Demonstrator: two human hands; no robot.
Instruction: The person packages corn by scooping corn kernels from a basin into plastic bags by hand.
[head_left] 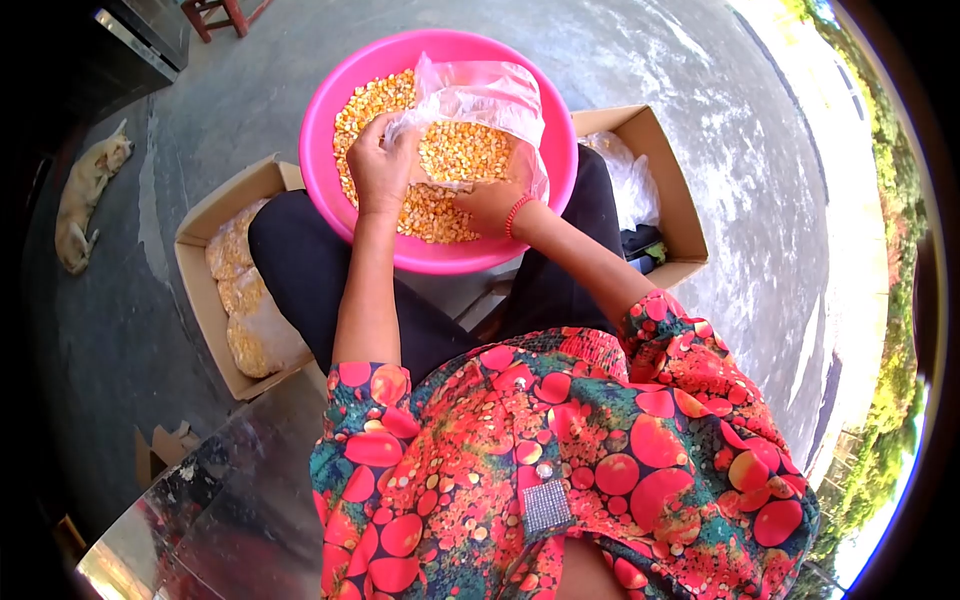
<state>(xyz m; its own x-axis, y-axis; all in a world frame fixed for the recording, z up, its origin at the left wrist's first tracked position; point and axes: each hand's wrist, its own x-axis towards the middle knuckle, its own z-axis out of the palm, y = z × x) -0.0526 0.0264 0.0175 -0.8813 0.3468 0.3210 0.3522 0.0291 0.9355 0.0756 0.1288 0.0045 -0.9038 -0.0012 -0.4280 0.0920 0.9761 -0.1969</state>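
A pink plastic basin (318, 110) rests on my lap, with loose corn kernels (372, 100) in it. A thin clear plastic bag (482, 88) lies in the basin with its mouth spread towards me and kernels inside. My left hand (382, 168) is closed on the bag's left edge, thumb and fingers pinching the film. My right hand (492, 205), a red beaded bracelet (515, 215) at its wrist, grips the lower right edge of the bag. Its fingertips touch the kernels and are partly hidden by them and the film.
A cardboard box (205, 330) at the left holds several filled bags of corn (255, 335). Another cardboard box (680, 215) at the right holds clear plastic bags (630, 180) and dark items. A dog (88, 200) lies on the concrete floor. A red stool (225, 18) stands further back.
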